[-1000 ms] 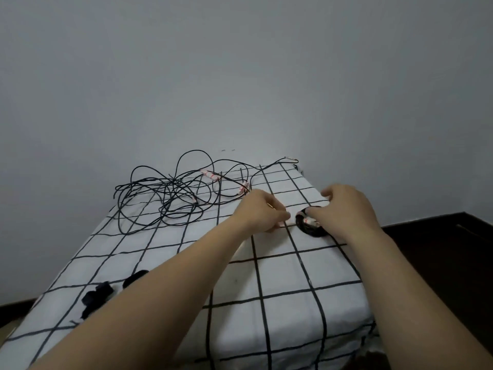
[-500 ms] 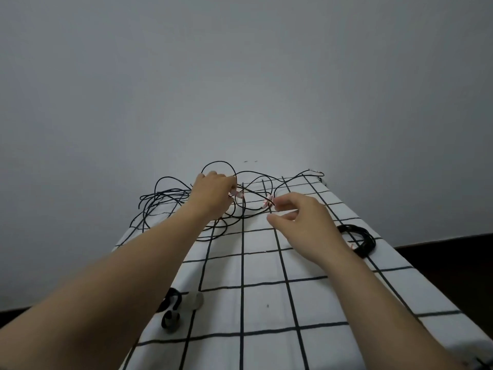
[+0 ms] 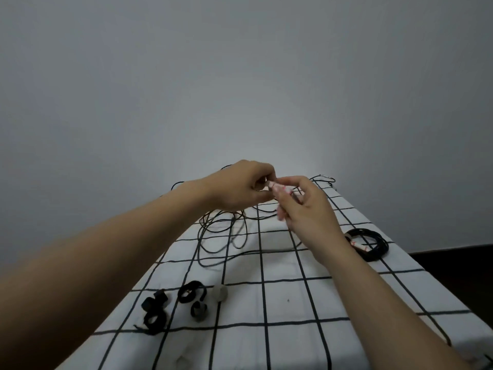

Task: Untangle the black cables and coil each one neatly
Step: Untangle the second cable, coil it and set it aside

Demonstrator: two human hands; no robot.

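Note:
A tangle of thin black cables [image 3: 221,231] lies on the far half of a white cloth with a black grid [image 3: 288,289]. My left hand [image 3: 240,188] and my right hand [image 3: 304,206] are raised together above the tangle. Both pinch the same pale cable end with red marks [image 3: 280,188], and black cable hangs from it down to the cloth. One finished black coil [image 3: 369,243], bound with a pale red-marked end, rests near the right edge, behind my right wrist.
Several black strap ties [image 3: 170,305] and a small pale roll [image 3: 220,291] lie at the near left of the cloth. The cloth drops off at the right edge onto a dark floor [image 3: 453,260]. A plain grey wall stands behind.
Both hands lifted from the tangle and came together, now pinching one pale cable end between them. The view shifted, so the coil and the strap ties sit lower in frame.

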